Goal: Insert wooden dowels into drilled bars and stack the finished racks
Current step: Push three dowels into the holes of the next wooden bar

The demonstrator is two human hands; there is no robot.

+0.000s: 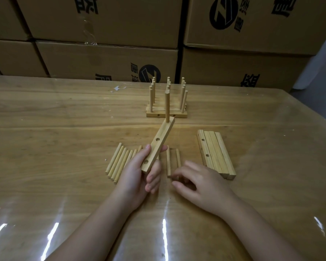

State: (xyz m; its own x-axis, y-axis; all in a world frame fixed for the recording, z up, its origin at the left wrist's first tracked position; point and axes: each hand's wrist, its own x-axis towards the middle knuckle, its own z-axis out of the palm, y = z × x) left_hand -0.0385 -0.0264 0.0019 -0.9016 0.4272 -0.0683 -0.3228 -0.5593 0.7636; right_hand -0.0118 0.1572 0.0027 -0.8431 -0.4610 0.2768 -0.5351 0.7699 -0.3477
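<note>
Cardboard boxes (105,59) with black printing wall off the back of the room, and in front of them runs a wooden tabletop (45,129) under a clear glossy sheet. At the left of the work a fan of loose dowels (119,162) lies side by side on the tabletop. Just right of them, the left hand (137,176) has its fingers and thumb wrapped round the near end of a drilled bar (157,146), holding it raised and angled away. One upright dowel (167,106) already stands in the bar's far hole, and the middle and near holes are empty. Beyond the bar's tip, toward the back, the finished racks (152,114) sit stacked with their pegs up. Between the hands lie two spare dowels (168,161). The right hand (201,187) reaches over to them palm down, fingers bent, fingertips at the near end of one; whether it has actually pinched it I cannot tell from here. Farther right, a block of waiting bars (216,153) lies packed together. To my eye the job now is the second peg: lift one dowel cleanly and bring it square over the middle hole. Then press it straight down while the left hand steadies the bar, since a tilted entry would likely jam.
</note>
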